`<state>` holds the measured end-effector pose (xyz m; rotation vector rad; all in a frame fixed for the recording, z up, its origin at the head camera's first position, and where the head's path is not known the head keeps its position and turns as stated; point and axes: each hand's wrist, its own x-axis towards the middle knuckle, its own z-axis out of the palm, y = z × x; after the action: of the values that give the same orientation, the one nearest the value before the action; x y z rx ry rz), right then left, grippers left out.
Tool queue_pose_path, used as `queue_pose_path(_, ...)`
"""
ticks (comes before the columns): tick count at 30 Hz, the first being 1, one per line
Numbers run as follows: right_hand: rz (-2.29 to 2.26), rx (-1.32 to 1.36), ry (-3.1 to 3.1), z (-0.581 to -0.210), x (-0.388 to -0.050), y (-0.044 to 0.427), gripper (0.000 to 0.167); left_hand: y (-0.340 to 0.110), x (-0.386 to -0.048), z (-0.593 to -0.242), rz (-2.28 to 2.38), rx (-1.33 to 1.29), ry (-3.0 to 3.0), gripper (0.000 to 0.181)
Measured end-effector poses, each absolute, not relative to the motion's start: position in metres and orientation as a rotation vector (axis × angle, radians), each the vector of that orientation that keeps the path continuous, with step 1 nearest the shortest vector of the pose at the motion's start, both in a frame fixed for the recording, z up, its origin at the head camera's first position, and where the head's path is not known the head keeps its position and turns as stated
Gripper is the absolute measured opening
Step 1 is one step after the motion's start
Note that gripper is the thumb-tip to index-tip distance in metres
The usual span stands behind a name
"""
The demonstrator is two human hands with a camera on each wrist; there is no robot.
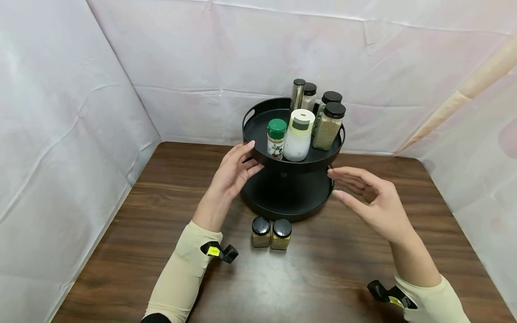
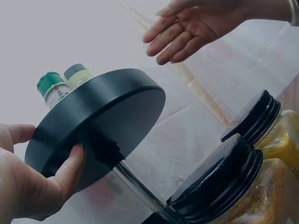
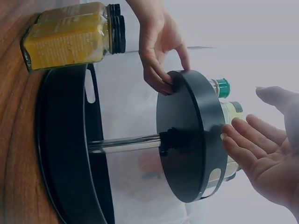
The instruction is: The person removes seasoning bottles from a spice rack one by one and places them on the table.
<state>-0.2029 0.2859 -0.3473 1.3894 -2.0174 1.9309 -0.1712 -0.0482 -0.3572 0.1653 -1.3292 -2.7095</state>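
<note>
A black two-tier round rack stands on the table, its tiers joined by a clear post. My left hand grips the left rim of the upper tray, with the thumb at the rim and fingers underneath. On the right, my right hand is held beside the rack, fingers extended and thumb apart, holding nothing. The upper tray carries a green-capped spice jar, a white bottle with a pale green collar, a square black-lidded jar and several others behind. Bare black surface shows on the lower tray.
Two square spice jars with black lids, a left one and a right one, stand side by side on the wooden table in front of the rack. Pale sheeting hangs behind and at both sides.
</note>
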Motion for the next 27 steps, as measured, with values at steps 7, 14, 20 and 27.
queue_pose_path(7,1.935,1.381,-2.006,-0.340,-0.206,0.286,0.050,-0.049,-0.172,-0.359,-2.707,0.171,-1.325,0.013)
queue_pose_path(14,1.977,1.367,-1.929,-0.332,-0.211,0.282,0.050,-0.049,-0.173,-0.360,-2.708,0.179,-1.324,0.016)
queue_pose_path(20,2.024,1.325,-1.856,-0.327,-0.216,0.277,0.052,-0.048,-0.173,-0.360,-2.709,0.181,-1.324,0.016)
queue_pose_path(27,2.003,1.276,-1.815,-0.322,-0.220,0.264,0.056,-0.047,-0.173,-0.358,-2.703,0.166,-1.327,0.014)
